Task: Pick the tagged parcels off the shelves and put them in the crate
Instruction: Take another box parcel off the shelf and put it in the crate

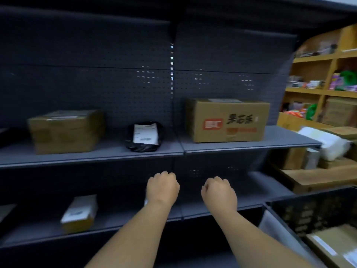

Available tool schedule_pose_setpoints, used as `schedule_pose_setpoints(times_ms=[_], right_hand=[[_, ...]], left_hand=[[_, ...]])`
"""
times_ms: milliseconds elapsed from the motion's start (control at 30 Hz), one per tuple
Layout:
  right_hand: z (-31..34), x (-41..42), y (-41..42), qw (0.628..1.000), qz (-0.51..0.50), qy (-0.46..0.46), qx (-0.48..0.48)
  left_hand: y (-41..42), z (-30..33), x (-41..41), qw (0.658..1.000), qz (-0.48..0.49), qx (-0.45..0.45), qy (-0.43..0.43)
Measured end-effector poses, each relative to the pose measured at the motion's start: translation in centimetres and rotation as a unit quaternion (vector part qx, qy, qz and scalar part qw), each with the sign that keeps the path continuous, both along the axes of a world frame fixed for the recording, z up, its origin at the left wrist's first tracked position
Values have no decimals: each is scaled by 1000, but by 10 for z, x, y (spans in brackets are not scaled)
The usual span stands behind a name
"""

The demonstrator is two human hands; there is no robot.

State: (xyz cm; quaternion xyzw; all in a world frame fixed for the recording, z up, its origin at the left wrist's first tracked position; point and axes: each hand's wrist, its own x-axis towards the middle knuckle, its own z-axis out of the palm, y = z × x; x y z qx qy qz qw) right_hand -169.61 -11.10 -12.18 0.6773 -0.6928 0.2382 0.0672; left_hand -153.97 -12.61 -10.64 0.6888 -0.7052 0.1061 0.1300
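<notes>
On the upper grey shelf (pixel 116 153) stand a plain brown box (pixel 65 132) at the left, a black bag parcel with a white label (pixel 144 137) in the middle and a large printed carton (pixel 228 120) at the right. A small labelled box (pixel 79 213) lies on the lower shelf at the left. The dark crate (pixel 309 211) sits at the lower right with flat parcels inside. My left hand (pixel 162 188) and my right hand (pixel 219 193) hover side by side below the upper shelf, fingers curled, holding nothing.
Yellow wooden shelving (pixel 316 91) with assorted goods stands at the right. A wooden pallet-like stand (pixel 313 176) there carries boxes and a white padded bag (pixel 326 142). The perforated dark back panel (pixel 96 84) closes the shelves behind.
</notes>
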Motion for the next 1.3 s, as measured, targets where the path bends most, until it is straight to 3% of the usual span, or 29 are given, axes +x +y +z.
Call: schedule_pose_setpoints(times_ms=[367,600,1000,1300], right_hand=[[4,276,50,980,196,-31,24],[-5,420,112,956,283,-58,50],[1,592,187,907,413,-65,57],[10,704,184,881,466,-60,57]], left_hand=[[118,9,279,977,211,-20,-29],[215,9,415,944,328,-24,-40],[332,17,562,880,473,-33,-29],[342,30,654,847,527,-38,-55]])
